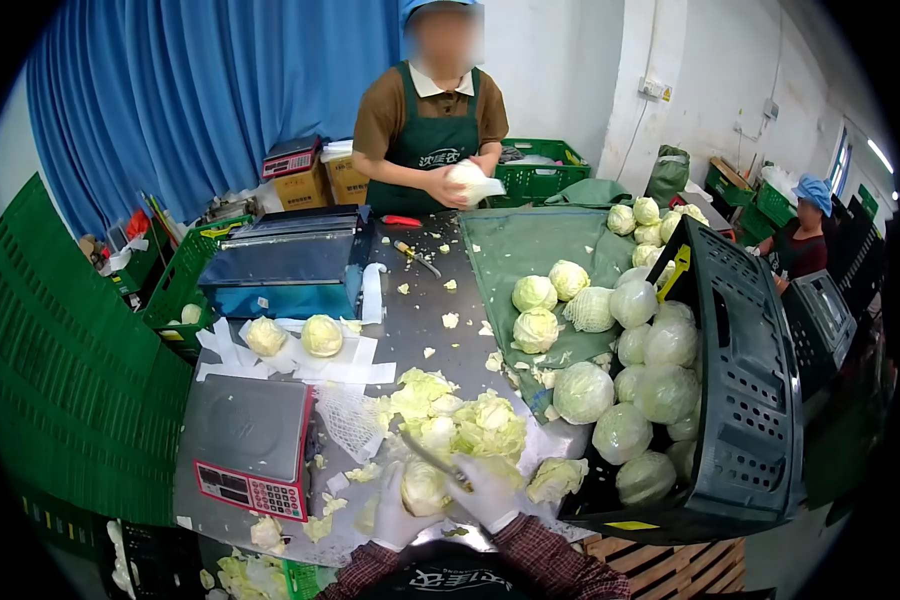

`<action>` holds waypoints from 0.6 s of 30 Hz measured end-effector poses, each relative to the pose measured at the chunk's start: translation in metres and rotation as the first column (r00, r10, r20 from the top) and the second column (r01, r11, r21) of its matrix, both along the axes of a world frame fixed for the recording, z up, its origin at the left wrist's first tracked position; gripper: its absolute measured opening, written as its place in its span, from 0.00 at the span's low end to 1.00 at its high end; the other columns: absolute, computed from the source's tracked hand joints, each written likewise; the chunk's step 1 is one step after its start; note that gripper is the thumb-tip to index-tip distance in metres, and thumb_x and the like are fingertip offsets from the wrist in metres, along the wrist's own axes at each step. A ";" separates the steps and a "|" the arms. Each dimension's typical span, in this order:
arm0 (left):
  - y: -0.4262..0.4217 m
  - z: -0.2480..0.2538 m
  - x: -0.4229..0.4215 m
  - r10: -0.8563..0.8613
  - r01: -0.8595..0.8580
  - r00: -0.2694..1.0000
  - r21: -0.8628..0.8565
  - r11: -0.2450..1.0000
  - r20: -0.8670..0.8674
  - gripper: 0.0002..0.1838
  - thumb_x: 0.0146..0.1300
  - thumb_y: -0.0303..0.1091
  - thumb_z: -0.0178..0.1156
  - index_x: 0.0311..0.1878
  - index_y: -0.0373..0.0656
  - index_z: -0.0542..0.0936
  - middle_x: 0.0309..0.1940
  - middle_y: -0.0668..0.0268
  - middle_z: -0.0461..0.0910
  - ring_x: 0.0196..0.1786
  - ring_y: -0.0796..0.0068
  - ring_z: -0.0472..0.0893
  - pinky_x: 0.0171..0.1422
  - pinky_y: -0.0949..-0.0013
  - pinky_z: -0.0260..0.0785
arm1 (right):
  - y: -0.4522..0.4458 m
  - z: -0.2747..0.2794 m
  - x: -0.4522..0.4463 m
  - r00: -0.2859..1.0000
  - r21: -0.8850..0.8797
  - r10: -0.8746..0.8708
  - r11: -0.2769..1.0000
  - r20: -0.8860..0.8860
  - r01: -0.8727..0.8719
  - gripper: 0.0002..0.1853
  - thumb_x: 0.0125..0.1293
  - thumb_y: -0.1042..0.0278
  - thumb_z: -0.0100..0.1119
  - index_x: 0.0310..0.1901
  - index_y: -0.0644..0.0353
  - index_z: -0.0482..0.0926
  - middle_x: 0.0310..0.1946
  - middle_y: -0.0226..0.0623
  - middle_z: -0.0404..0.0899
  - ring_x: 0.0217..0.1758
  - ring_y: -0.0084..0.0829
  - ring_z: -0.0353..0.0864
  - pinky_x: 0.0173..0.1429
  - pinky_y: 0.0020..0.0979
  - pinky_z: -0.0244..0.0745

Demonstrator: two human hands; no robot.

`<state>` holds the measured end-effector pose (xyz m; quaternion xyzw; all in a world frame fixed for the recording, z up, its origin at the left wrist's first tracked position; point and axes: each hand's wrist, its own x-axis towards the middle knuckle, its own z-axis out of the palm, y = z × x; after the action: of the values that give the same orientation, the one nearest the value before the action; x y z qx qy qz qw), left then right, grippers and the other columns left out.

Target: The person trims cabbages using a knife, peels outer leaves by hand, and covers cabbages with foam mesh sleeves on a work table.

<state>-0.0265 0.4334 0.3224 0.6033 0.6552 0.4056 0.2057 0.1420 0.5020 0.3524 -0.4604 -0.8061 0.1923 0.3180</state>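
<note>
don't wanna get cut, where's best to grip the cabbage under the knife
Probably best to cup the cabbage by its rounded left side, coming from the left as the left hand does: the knife slants across its far side and the right hand is close on the right.

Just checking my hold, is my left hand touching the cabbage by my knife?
Touching: the head view shows the gloved left hand cupped against the cabbage's side.

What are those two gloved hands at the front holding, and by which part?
The left hand holds a cabbage by its left side; the right hand grips a knife by its near end, mostly hidden.
</note>
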 end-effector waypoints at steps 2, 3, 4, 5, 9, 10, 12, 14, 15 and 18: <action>-0.009 0.019 -0.009 -0.003 0.005 0.999 0.056 0.998 -0.034 0.60 0.33 0.48 0.81 0.67 0.30 0.58 0.61 0.44 0.67 0.67 0.48 0.66 0.71 0.55 0.59 | 0.014 0.017 0.015 0.987 -0.196 -0.084 0.979 -0.137 0.056 0.17 0.57 0.63 0.65 0.48 0.58 0.80 0.34 0.43 0.82 0.39 0.37 0.83 0.43 0.33 0.77; -0.012 0.033 -0.015 -0.020 0.015 0.956 0.018 1.000 0.292 0.60 0.32 0.45 0.82 0.67 0.31 0.58 0.62 0.46 0.67 0.66 0.50 0.68 0.71 0.54 0.60 | 0.023 0.020 0.019 0.963 -0.191 -0.177 0.972 -0.204 0.138 0.13 0.57 0.66 0.64 0.44 0.59 0.80 0.30 0.41 0.81 0.34 0.35 0.82 0.40 0.31 0.76; -0.013 0.041 -0.022 -0.021 0.036 0.809 -0.014 0.999 0.587 0.60 0.32 0.42 0.82 0.68 0.33 0.59 0.63 0.47 0.67 0.65 0.52 0.69 0.70 0.53 0.61 | 0.032 0.020 0.024 0.926 -0.194 -0.262 0.957 -0.271 0.214 0.09 0.57 0.69 0.63 0.40 0.60 0.81 0.25 0.40 0.80 0.29 0.33 0.82 0.37 0.29 0.75; -0.015 0.039 -0.033 -0.021 0.072 0.737 -0.046 0.996 0.676 0.57 0.38 0.51 0.78 0.69 0.39 0.59 0.63 0.50 0.67 0.66 0.54 0.69 0.70 0.51 0.61 | 0.041 0.018 0.031 0.888 -0.265 -0.311 0.937 -0.340 0.227 0.09 0.57 0.69 0.63 0.40 0.60 0.81 0.25 0.39 0.80 0.28 0.31 0.80 0.35 0.29 0.74; -0.011 0.035 -0.050 -0.128 0.044 -0.053 0.130 0.990 0.990 0.51 0.49 0.71 0.58 0.70 0.47 0.60 0.65 0.50 0.65 0.68 0.54 0.66 0.68 0.43 0.63 | 0.056 0.013 0.053 0.955 -0.310 -0.216 0.939 -0.204 0.146 0.14 0.56 0.66 0.65 0.42 0.62 0.80 0.28 0.38 0.79 0.27 0.29 0.75 0.35 0.28 0.71; -0.010 0.039 -0.056 -0.137 0.017 -0.037 0.138 0.990 0.990 0.51 0.49 0.71 0.58 0.70 0.47 0.60 0.65 0.50 0.65 0.68 0.54 0.66 0.68 0.43 0.63 | 0.054 0.011 0.048 0.958 -0.304 -0.186 0.946 -0.217 0.115 0.14 0.56 0.66 0.65 0.42 0.62 0.80 0.28 0.38 0.79 0.27 0.29 0.75 0.35 0.28 0.71; -0.004 0.050 -0.068 -0.164 0.208 -0.453 0.283 0.936 0.876 0.52 0.48 0.70 0.60 0.70 0.46 0.60 0.66 0.50 0.64 0.68 0.52 0.66 0.67 0.40 0.62 | 0.047 -0.001 0.040 0.940 -0.047 -0.179 0.984 -0.292 0.172 0.16 0.55 0.65 0.66 0.44 0.63 0.80 0.32 0.39 0.79 0.30 0.30 0.76 0.36 0.29 0.71; -0.004 0.053 -0.076 -0.214 0.147 -0.424 0.300 0.943 0.880 0.52 0.48 0.68 0.63 0.70 0.46 0.59 0.66 0.51 0.64 0.66 0.51 0.68 0.67 0.42 0.64 | 0.039 0.011 0.035 0.943 -0.194 -0.201 0.969 -0.265 0.152 0.17 0.54 0.65 0.67 0.44 0.63 0.79 0.33 0.39 0.79 0.31 0.32 0.77 0.37 0.30 0.71; -0.006 0.053 -0.085 -0.203 0.038 -0.231 0.217 0.975 0.952 0.51 0.48 0.64 0.65 0.70 0.45 0.58 0.66 0.51 0.65 0.66 0.52 0.69 0.66 0.44 0.65 | 0.036 0.014 0.032 0.943 -0.336 -0.243 0.928 -0.227 0.159 0.17 0.53 0.65 0.68 0.44 0.63 0.79 0.34 0.40 0.78 0.32 0.33 0.78 0.38 0.31 0.72; -0.003 0.043 -0.120 -0.136 -0.154 -0.002 0.134 0.979 0.991 0.47 0.50 0.51 0.69 0.70 0.43 0.58 0.65 0.54 0.66 0.65 0.56 0.69 0.66 0.50 0.67 | 0.033 -0.002 0.028 0.961 -0.184 -0.151 0.977 -0.233 0.109 0.17 0.53 0.65 0.68 0.43 0.63 0.79 0.32 0.39 0.77 0.32 0.35 0.78 0.38 0.32 0.72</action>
<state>-0.1469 0.4304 0.3657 0.1516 0.2747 0.7791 0.5428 0.1699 0.5349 0.3504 -0.5105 -0.7092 0.2943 0.3871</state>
